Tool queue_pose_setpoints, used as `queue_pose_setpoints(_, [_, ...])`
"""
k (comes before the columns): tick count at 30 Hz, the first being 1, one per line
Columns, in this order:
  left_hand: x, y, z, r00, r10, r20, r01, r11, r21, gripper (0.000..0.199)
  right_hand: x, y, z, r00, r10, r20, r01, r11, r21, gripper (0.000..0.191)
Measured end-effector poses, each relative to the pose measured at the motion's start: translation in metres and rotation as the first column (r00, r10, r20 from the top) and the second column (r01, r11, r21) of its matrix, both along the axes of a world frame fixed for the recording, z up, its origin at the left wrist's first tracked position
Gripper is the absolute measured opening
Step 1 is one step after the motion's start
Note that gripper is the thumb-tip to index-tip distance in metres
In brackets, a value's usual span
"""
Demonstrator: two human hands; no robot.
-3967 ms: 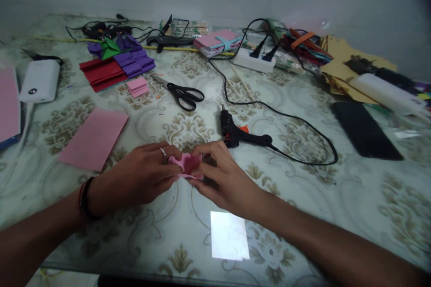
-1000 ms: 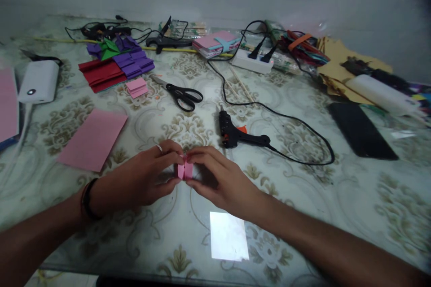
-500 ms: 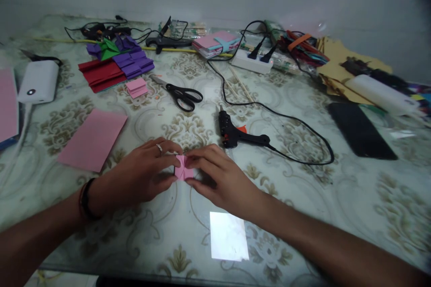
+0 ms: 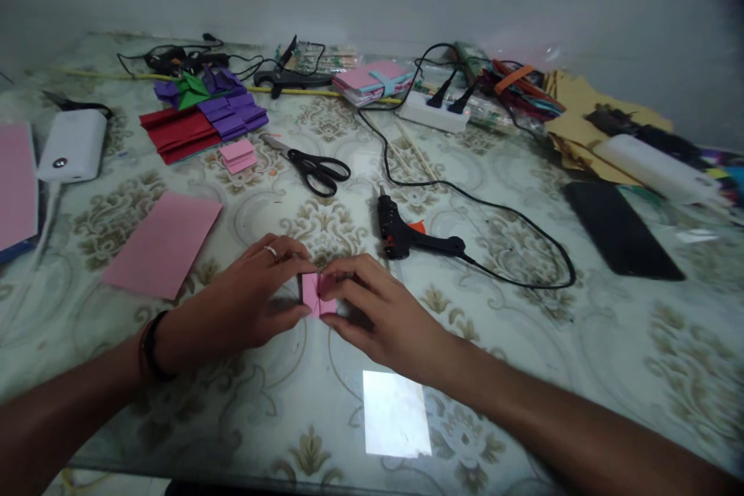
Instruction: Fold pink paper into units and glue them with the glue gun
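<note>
Currently a small folded pink paper piece [image 4: 315, 294] is pinched between both hands near the middle of the table's front edge, low over the glass-topped, patterned table [image 4: 523, 372]. The left hand [image 4: 247, 306] is closed around the piece's left side, thumb below and fingers curled over the top, a ring being worn on one finger and dark bands on the wrist. The right hand [image 4: 377, 318] is closed on the right side, its fingertips [image 4: 331, 284] pressed onto the paper's upper edge. Just behind the right hand a black glue gun [image 4: 407, 236] is laid on its side, its cord looped toward the right. Black-handled scissors [image 4: 311, 164] are placed farther back, near a small stack of pink slips [image 4: 237, 154]. A flat pink sheet [image 4: 163, 242] is spread toward the left edge, well apart from the left hand. Red and purple folded papers [image 4: 201, 124] are gathered toward the back left corner, and a dark phone [image 4: 621, 230] is set near the right edge.
</note>
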State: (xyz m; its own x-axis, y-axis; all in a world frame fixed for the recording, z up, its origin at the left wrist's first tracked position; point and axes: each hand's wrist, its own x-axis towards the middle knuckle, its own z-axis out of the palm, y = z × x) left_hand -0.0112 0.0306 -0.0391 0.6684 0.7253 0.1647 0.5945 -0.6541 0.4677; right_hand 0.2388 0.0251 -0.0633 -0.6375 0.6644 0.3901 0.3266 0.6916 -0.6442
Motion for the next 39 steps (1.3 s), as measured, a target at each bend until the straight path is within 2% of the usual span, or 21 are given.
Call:
queue_pose_setpoints(5, [0.002, 0.0, 0.001, 0.998, 0.041, 0.04, -0.038, 0.996, -0.076, 0.02, -0.001, -0.003, 0.002, 0.998, 0.05, -0.028, -0.05, 0.998, -0.027, 0.018])
queue_pose_setpoints(8, [0.003, -0.001, 0.005, 0.996, 0.063, 0.059, -0.052, 0.982, -0.184, 0.008, -0.001, -0.005, 0.001, 0.997, 0.068, -0.034, -0.069, 0.997, -0.032, 0.021])
queue_pose_setpoints(11, [0.005, -0.003, 0.01, 0.99, 0.095, 0.1, -0.06, 0.949, -0.309, 0.005, -0.002, -0.006, 0.001, 0.994, 0.052, -0.101, -0.058, 0.997, -0.057, 0.037])
queue_pose_setpoints(13, [0.006, -0.004, 0.013, 0.983, 0.118, 0.142, -0.057, 0.925, -0.376, 0.009, -0.002, -0.007, 0.002, 0.987, 0.004, -0.159, -0.025, 0.991, -0.13, 0.046])
queue_pose_setpoints(15, [0.007, -0.005, 0.015, 0.962, 0.157, 0.222, -0.04, 0.888, -0.458, 0.012, -0.003, -0.007, 0.004, 0.988, -0.014, -0.155, -0.021, 0.975, -0.221, 0.033])
queue_pose_setpoints(17, [0.007, -0.005, 0.015, 0.94, 0.209, 0.269, -0.028, 0.834, -0.551, 0.015, -0.003, -0.007, 0.006, 0.994, 0.01, -0.113, -0.041, 0.959, -0.282, 0.01])
queue_pose_setpoints(18, [0.008, -0.005, 0.015, 0.937, 0.224, 0.267, -0.028, 0.811, -0.584, 0.016, -0.003, -0.007, 0.007, 0.995, 0.023, -0.099, -0.051, 0.953, -0.299, 0.005])
queue_pose_setpoints(19, [0.008, -0.005, 0.016, 0.941, 0.225, 0.254, -0.03, 0.8, -0.599, 0.016, -0.003, -0.007, 0.008, 0.995, 0.026, -0.096, -0.055, 0.949, -0.31, 0.009])
queue_pose_setpoints(23, [0.01, -0.006, 0.02, 0.976, 0.139, 0.166, -0.026, 0.836, -0.548, 0.022, -0.003, -0.007, 0.01, 0.994, 0.011, -0.106, -0.046, 0.944, -0.328, 0.018])
queue_pose_setpoints(26, [0.01, -0.005, 0.022, 0.981, 0.111, 0.159, -0.009, 0.844, -0.537, 0.03, -0.004, -0.008, 0.011, 0.994, 0.025, -0.11, -0.06, 0.944, -0.324, 0.02])
queue_pose_setpoints(30, [0.007, -0.004, 0.017, 0.981, 0.14, 0.134, -0.035, 0.809, -0.587, 0.034, -0.005, -0.008, 0.013, 0.99, -0.019, -0.138, -0.033, 0.93, -0.365, 0.018])
queue_pose_setpoints(34, [0.006, -0.003, 0.014, 0.982, 0.151, 0.11, -0.047, 0.77, -0.636, 0.042, -0.005, -0.007, 0.014, 0.985, -0.112, -0.129, 0.037, 0.877, -0.478, 0.022])
queue_pose_setpoints(37, [0.008, -0.004, 0.016, 0.982, 0.129, 0.139, -0.015, 0.785, -0.619, 0.035, -0.005, -0.007, 0.014, 0.985, -0.118, -0.128, 0.032, 0.847, -0.53, 0.023])
queue_pose_setpoints(39, [0.008, -0.005, 0.017, 0.979, 0.118, 0.165, -0.004, 0.825, -0.565, 0.027, -0.006, -0.008, 0.014, 0.987, -0.096, -0.13, 0.014, 0.85, -0.526, 0.023])
